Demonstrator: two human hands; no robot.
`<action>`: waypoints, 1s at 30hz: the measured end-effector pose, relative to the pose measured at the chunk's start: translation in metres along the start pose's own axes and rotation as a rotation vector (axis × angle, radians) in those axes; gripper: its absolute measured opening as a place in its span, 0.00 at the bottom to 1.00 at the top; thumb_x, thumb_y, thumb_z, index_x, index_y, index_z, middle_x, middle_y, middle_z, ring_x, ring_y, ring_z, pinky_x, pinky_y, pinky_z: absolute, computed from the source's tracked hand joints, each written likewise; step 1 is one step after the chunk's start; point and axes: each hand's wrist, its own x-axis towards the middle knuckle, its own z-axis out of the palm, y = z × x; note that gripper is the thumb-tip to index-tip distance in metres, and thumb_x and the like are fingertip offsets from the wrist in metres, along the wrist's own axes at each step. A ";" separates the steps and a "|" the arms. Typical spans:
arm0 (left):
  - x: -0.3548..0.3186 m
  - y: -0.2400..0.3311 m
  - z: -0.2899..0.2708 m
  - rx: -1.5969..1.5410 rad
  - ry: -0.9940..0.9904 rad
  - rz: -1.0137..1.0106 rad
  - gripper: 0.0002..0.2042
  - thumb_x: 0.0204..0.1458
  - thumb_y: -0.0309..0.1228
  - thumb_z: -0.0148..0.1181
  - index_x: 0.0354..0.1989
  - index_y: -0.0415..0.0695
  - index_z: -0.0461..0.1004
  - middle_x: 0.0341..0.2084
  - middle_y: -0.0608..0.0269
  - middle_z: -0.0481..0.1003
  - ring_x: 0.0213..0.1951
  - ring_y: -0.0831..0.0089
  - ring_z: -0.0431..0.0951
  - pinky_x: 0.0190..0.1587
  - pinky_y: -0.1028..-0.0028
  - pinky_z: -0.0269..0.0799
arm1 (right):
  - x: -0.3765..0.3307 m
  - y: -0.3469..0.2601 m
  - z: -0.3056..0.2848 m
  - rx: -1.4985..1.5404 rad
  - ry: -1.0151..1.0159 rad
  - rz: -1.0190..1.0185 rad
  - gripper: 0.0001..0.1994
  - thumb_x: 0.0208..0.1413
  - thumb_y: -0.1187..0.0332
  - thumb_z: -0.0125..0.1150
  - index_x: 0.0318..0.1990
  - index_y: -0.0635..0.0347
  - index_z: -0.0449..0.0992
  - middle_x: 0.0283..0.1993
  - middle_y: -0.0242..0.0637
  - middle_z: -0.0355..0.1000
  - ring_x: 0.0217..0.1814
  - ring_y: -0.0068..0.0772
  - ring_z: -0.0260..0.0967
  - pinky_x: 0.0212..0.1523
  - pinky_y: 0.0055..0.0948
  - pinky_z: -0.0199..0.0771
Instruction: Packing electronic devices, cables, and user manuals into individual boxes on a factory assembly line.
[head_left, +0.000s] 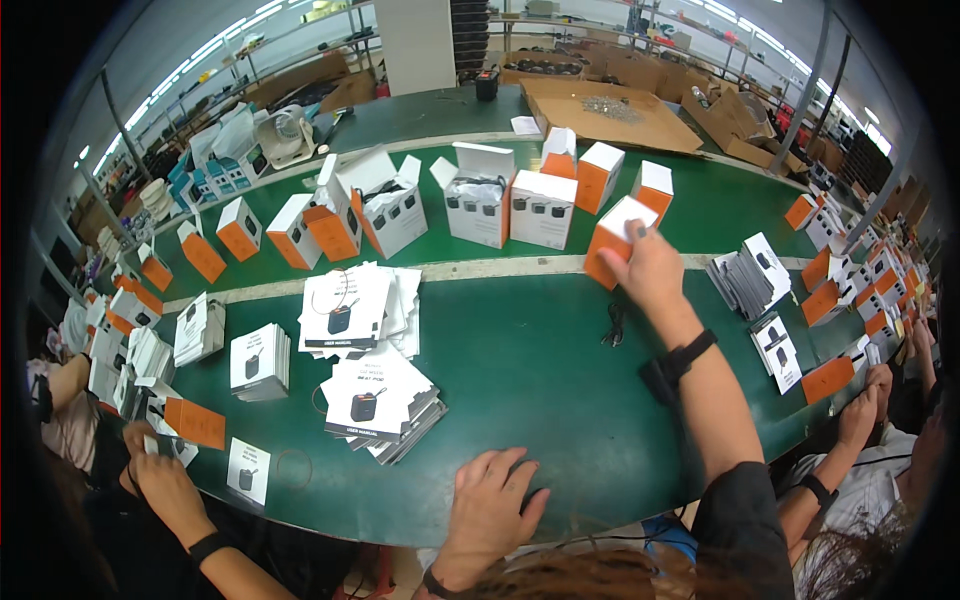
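My right hand (652,268) reaches forward and grips a closed white and orange box (612,228) at the front of the far green strip, thumb against the orange side. On the near table, my left hand (490,508) rests with its fingers spread, holding nothing. A small black cable (613,325) lies just below the gripped box. Left of centre are two fanned piles of white booklets, a far pile (345,310) and a near pile (372,395). Beyond the gripped hand's box stand an open white box (478,205) with black cable inside and a closed white box (542,210).
More orange and white boxes (238,230) line the far strip, divided off by a pale rail (500,268). Booklet stacks (745,278) lie right. Co-workers' hands work at left (165,485) and right (862,405). A cardboard tray (610,110) sits behind.
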 end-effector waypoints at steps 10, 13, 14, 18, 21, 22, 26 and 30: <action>-0.003 -0.004 -0.001 -0.008 0.030 -0.020 0.18 0.49 0.37 0.72 0.48 0.46 0.82 0.54 0.61 0.76 0.57 0.55 0.72 0.58 0.57 0.65 | 0.068 0.030 0.041 -0.097 -0.236 0.287 0.25 0.58 0.65 0.65 0.61 0.64 0.67 0.46 0.55 0.80 0.47 0.57 0.80 0.46 0.50 0.81; -0.008 -0.009 0.000 -0.009 0.027 -0.019 0.17 0.49 0.37 0.72 0.47 0.46 0.82 0.54 0.62 0.76 0.57 0.56 0.72 0.57 0.58 0.66 | 0.076 0.008 0.016 -0.129 -0.360 0.320 0.28 0.57 0.69 0.61 0.66 0.64 0.67 0.47 0.55 0.80 0.50 0.56 0.80 0.49 0.49 0.81; -0.007 -0.009 0.000 -0.012 0.033 -0.019 0.17 0.49 0.37 0.72 0.47 0.46 0.82 0.54 0.62 0.76 0.57 0.56 0.72 0.57 0.58 0.66 | 0.079 -0.004 -0.003 -0.141 -0.403 0.343 0.29 0.56 0.70 0.59 0.67 0.63 0.68 0.48 0.54 0.80 0.51 0.55 0.80 0.50 0.49 0.81; 0.000 -0.004 0.001 -0.038 0.046 -0.029 0.17 0.48 0.36 0.73 0.46 0.45 0.82 0.52 0.63 0.77 0.55 0.56 0.73 0.56 0.58 0.66 | 0.070 -0.028 -0.011 0.205 -0.051 -0.008 0.22 0.55 0.68 0.62 0.58 0.60 0.77 0.52 0.47 0.80 0.51 0.52 0.79 0.53 0.47 0.80; -0.006 -0.008 -0.004 -0.025 0.060 -0.044 0.17 0.47 0.35 0.73 0.45 0.45 0.81 0.51 0.62 0.78 0.54 0.56 0.75 0.55 0.59 0.67 | 0.063 -0.101 -0.019 0.363 -0.227 -0.330 0.21 0.54 0.68 0.65 0.56 0.61 0.75 0.58 0.45 0.75 0.53 0.53 0.78 0.54 0.48 0.79; -0.005 -0.008 -0.004 -0.019 0.087 -0.025 0.16 0.47 0.35 0.73 0.45 0.45 0.81 0.50 0.62 0.78 0.53 0.56 0.75 0.54 0.59 0.67 | 0.064 -0.109 -0.004 0.316 -0.197 -0.399 0.22 0.54 0.68 0.66 0.56 0.62 0.74 0.59 0.47 0.73 0.54 0.54 0.77 0.54 0.48 0.80; 0.002 -0.005 0.002 -0.035 0.094 -0.028 0.16 0.48 0.35 0.73 0.45 0.44 0.81 0.50 0.62 0.79 0.53 0.56 0.76 0.54 0.59 0.68 | 0.070 -0.122 0.059 0.146 -0.307 -0.314 0.28 0.55 0.68 0.66 0.64 0.64 0.68 0.60 0.52 0.71 0.52 0.56 0.77 0.51 0.48 0.80; 0.000 -0.009 0.002 -0.060 0.086 -0.012 0.16 0.49 0.35 0.72 0.45 0.44 0.81 0.50 0.63 0.79 0.53 0.56 0.76 0.56 0.58 0.68 | 0.071 -0.125 0.062 0.259 -0.099 -0.208 0.26 0.55 0.71 0.65 0.61 0.64 0.67 0.59 0.51 0.71 0.56 0.54 0.75 0.49 0.48 0.81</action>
